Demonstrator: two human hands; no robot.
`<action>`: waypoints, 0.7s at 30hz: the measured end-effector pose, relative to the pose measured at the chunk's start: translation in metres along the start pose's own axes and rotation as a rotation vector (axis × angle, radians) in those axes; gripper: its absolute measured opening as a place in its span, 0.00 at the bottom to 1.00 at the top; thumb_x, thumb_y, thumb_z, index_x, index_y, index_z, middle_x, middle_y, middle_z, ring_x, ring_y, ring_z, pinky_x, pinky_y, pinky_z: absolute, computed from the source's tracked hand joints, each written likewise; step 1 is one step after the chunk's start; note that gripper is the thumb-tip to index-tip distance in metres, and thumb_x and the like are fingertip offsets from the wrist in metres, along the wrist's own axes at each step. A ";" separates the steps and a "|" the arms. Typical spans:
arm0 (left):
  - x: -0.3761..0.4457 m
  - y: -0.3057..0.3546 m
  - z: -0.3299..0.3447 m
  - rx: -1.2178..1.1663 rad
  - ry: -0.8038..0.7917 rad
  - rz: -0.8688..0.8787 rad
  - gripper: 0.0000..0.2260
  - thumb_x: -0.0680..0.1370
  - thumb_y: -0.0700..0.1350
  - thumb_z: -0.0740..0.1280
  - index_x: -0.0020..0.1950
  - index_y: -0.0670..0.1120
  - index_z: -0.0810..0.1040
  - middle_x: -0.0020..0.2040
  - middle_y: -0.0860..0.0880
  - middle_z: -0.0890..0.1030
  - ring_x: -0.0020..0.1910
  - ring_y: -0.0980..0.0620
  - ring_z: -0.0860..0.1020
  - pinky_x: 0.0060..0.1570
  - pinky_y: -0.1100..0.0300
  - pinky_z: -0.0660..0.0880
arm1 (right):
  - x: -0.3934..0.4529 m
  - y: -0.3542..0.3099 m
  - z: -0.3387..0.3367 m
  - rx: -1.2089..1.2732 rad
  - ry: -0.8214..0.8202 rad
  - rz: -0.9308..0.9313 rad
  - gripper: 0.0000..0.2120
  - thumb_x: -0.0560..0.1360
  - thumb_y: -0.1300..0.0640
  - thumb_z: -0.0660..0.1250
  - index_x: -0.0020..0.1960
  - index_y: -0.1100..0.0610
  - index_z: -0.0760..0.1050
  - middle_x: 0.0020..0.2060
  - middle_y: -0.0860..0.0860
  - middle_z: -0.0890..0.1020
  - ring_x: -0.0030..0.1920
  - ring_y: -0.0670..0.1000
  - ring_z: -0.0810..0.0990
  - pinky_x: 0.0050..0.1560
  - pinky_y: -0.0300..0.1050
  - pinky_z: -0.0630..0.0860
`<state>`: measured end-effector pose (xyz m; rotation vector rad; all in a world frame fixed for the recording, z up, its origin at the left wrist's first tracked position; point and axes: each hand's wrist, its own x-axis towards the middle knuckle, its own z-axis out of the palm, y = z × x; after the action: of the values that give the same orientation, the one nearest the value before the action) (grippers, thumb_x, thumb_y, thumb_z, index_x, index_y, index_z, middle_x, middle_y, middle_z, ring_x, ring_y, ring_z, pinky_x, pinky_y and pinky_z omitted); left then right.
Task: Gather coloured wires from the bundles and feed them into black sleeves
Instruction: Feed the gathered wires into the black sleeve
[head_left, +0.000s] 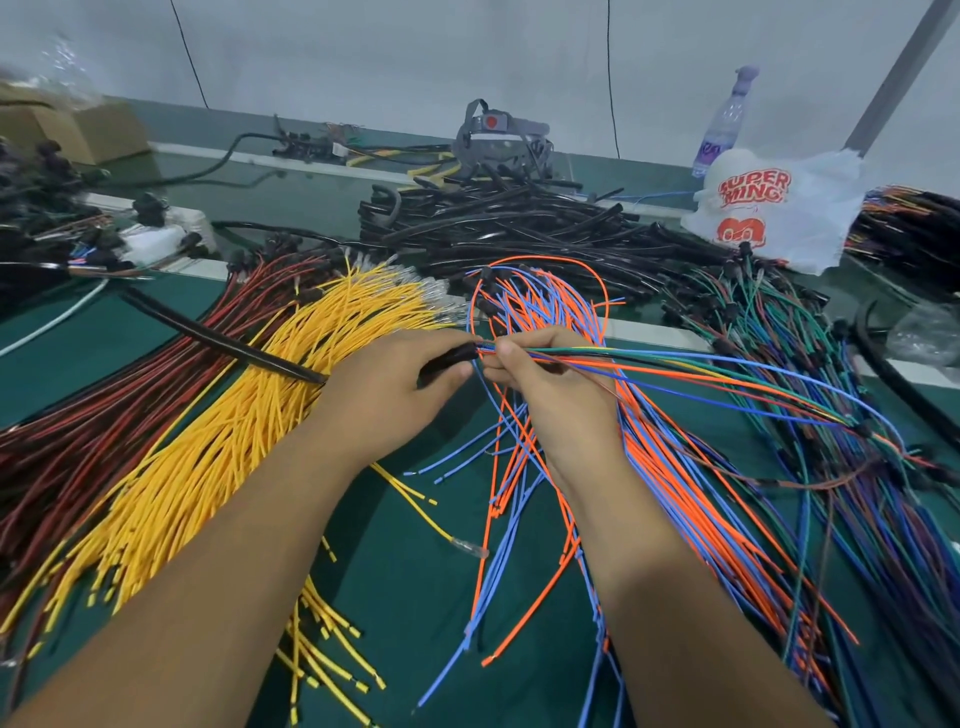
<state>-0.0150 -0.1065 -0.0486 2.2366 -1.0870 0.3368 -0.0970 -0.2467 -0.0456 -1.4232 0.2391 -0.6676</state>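
Wires meeting sleeve mouth at centre of the desk (415, 561). Left hand (395, 384) has its grip curled round the black sleeve (223, 340), pinching near the open end; rest of the sleeve trails off up-left across the yellow bundle (249, 415). Right hand (530, 371) has its grip closed in a pinch on the gathered wires (675, 366), a mixed set of blue, green, orange, red and black, their tips right at the sleeve opening. Whether any tips are already inside, cannot tell, fingers hide the joint.

Risks, as judged from here:
- Tips look uneven, so one wire could catch on the sleeve rim and fold back while the others go in.
- Gathered wires fan out to the right and run into the multicolour bundle (831, 415); the far ends could snag there and drag extra strands along or pull the set out of the pinch.
- Loose orange and blue wires (540, 519) lie under both wrists; a forearm could sweep them into a tangle.
- Sleeve is long and limp, so pushing too hard could buckle it rather than advance the wires.
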 end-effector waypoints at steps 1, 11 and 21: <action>0.000 0.001 0.000 0.014 0.002 -0.008 0.11 0.79 0.54 0.61 0.62 0.63 0.71 0.51 0.61 0.80 0.48 0.56 0.75 0.40 0.54 0.75 | 0.000 0.000 0.000 -0.006 -0.002 -0.010 0.07 0.75 0.67 0.69 0.40 0.57 0.78 0.32 0.51 0.85 0.38 0.51 0.85 0.46 0.42 0.81; 0.000 0.002 -0.001 0.140 0.043 -0.053 0.15 0.78 0.55 0.63 0.64 0.65 0.73 0.49 0.56 0.82 0.45 0.51 0.77 0.32 0.60 0.65 | -0.002 0.000 -0.002 -0.124 -0.040 -0.087 0.10 0.73 0.65 0.70 0.37 0.53 0.80 0.33 0.51 0.84 0.37 0.50 0.85 0.44 0.42 0.81; 0.003 0.008 -0.006 -0.401 0.023 -0.137 0.11 0.75 0.49 0.71 0.51 0.66 0.79 0.41 0.67 0.80 0.44 0.65 0.76 0.44 0.70 0.70 | 0.001 -0.006 -0.003 0.211 -0.073 0.113 0.10 0.75 0.70 0.66 0.37 0.59 0.78 0.28 0.52 0.82 0.32 0.49 0.83 0.40 0.39 0.80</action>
<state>-0.0186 -0.1085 -0.0394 1.9290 -0.8920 0.0762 -0.0990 -0.2494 -0.0402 -1.2196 0.1844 -0.5313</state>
